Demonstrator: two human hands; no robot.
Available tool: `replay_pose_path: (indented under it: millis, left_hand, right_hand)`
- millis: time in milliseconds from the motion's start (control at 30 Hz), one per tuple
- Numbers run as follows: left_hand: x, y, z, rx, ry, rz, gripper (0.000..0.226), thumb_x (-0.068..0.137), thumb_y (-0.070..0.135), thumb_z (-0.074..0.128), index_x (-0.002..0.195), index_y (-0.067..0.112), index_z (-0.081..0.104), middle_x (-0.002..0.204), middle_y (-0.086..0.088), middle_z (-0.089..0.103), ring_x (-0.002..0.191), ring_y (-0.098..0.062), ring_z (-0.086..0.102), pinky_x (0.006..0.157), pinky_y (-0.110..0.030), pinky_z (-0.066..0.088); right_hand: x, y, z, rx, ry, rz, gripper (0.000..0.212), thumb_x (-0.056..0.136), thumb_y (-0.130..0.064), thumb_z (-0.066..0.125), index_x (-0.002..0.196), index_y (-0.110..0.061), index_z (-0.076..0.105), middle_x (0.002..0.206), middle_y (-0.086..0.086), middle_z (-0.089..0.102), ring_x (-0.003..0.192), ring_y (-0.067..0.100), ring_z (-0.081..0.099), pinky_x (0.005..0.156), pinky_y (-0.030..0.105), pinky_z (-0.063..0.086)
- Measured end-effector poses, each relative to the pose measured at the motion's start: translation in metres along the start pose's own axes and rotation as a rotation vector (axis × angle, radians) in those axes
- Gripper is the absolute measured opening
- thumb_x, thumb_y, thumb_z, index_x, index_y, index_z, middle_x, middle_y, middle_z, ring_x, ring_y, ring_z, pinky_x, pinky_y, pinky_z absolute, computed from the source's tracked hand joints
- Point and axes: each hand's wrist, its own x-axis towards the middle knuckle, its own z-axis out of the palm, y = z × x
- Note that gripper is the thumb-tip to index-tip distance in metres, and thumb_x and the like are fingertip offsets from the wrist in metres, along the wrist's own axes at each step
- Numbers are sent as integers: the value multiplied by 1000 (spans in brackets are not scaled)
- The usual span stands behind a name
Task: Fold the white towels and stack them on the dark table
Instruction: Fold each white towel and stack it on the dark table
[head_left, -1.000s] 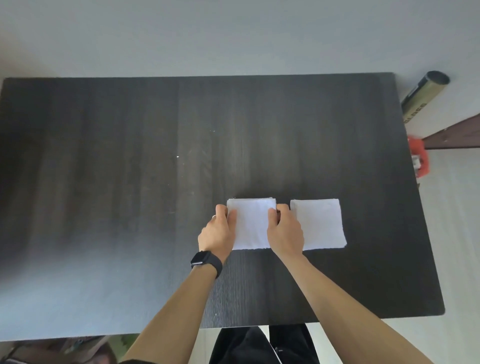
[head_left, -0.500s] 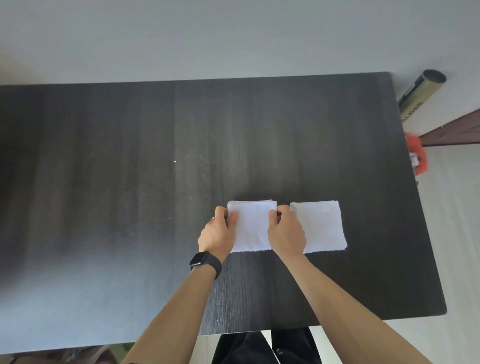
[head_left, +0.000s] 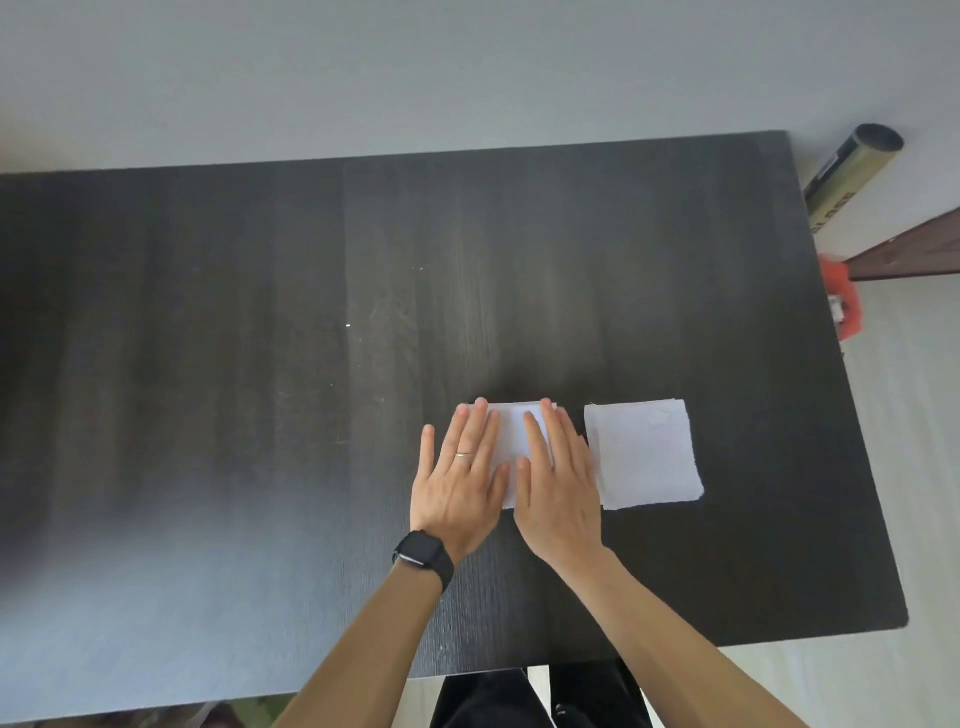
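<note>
Much of the folded towel (head_left: 514, 434) is hidden under the two hands, so only a strip of its middle and its far edge show, and how many layers it has cannot be made out. The second folded towel (head_left: 644, 453) lies just to the right of it, apart by a narrow dark gap, and is fully in view. Beyond the right end of the dark table (head_left: 260, 364) an orange object (head_left: 844, 306) and a tube (head_left: 847, 176) are partly cut off by the tabletop; what they are is unclear.

The left hand (head_left: 460, 480) lies flat, fingers spread wide, over the covered towel's left side, its little finger off the cloth on the table. The right hand (head_left: 558, 488) is flat and spread too, over the towel's right side, its outer edge close to the second towel. Neither hand grips anything (both palms face down). A dark watch (head_left: 422, 553) sits on the left wrist and a ring (head_left: 462, 454) on one finger.

Both towels are white, squarish and smooth, and the second one's near edge is slightly uneven
</note>
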Motion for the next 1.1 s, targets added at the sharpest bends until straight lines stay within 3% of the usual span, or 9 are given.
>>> replay_pose_path:
  millis: [133, 267, 533, 667, 767, 833, 933, 1033, 1100]
  left_hand:
    - [11, -6, 6, 39, -74, -30, 64, 104, 51, 30, 158, 17, 22, 165, 1, 14, 153, -16, 8, 121, -52, 15]
    - [17, -9, 11, 48, -97, -40, 68, 103, 56, 30, 159, 21, 15, 166, 5, 10, 154, -13, 2, 123, -51, 9]
    - [19, -16, 19, 30, -95, -17, 71, 102, 59, 30, 159, 21, 12, 167, 6, 9, 153, -13, -2, 123, -51, 10]
    - [20, -15, 17, 57, -124, -6, 71, 102, 59, 26, 160, 20, 10, 167, 7, 5, 153, -12, -5, 123, -50, 7]
    - [20, -11, 10, 91, -149, -14, 69, 103, 57, 27, 159, 19, 13, 166, 5, 8, 154, -14, 0, 123, -53, 11]
    - [21, -9, -2, 105, -167, -7, 67, 104, 56, 25, 159, 20, 12, 166, 4, 8, 154, -15, 1, 123, -53, 12]
    - [18, 3, -34, 136, -193, 20, 65, 101, 44, 34, 160, 26, 11, 167, 1, 5, 154, -21, 3, 121, -53, 12]
    - [5, 37, -67, 51, -259, -42, 71, 100, 31, 40, 159, 28, 2, 167, 1, -1, 154, -22, -4, 123, -49, 5]
    - [-6, 73, -83, -53, -277, -91, 67, 100, 31, 41, 159, 27, 9, 167, 2, 5, 154, -21, -1, 124, -47, 6]
  right_hand:
    - [16, 6, 15, -141, -161, 6, 63, 105, -42, 3, 157, -10, 20, 166, 9, 16, 154, 26, 14, 119, 50, 29]
    - [19, 13, 24, -159, -185, 10, 65, 104, -43, -4, 158, -11, 12, 167, 8, 14, 154, 25, 12, 119, 50, 28]
    - [12, 18, 35, -159, -173, 27, 61, 106, -39, 18, 160, -13, 8, 168, 4, 7, 155, 20, 1, 122, 46, 17]
    - [13, 19, 33, -169, -204, 26, 62, 106, -40, 20, 160, -13, 7, 169, 3, 5, 155, 20, 0, 122, 45, 12]
    - [18, 14, 19, -137, -295, 42, 62, 105, -41, 11, 160, -15, -2, 169, 2, -3, 155, 20, -5, 123, 47, 13]
    - [23, 7, 0, -80, -341, 42, 62, 107, -38, 17, 159, -15, -6, 168, 0, -10, 154, 19, -10, 125, 50, 13]
    - [17, 2, -40, 63, -261, 42, 59, 107, -34, 29, 160, -16, 10, 168, -1, 3, 155, 19, 0, 126, 44, 12]
    - [-18, 15, -85, 211, -142, 121, 57, 104, -33, 42, 157, -20, 26, 166, -4, 19, 154, 16, 15, 125, 39, 20]
    - [-51, 35, -113, 303, -94, 188, 57, 102, -30, 51, 155, -20, 33, 163, -7, 25, 152, 13, 20, 122, 35, 27]
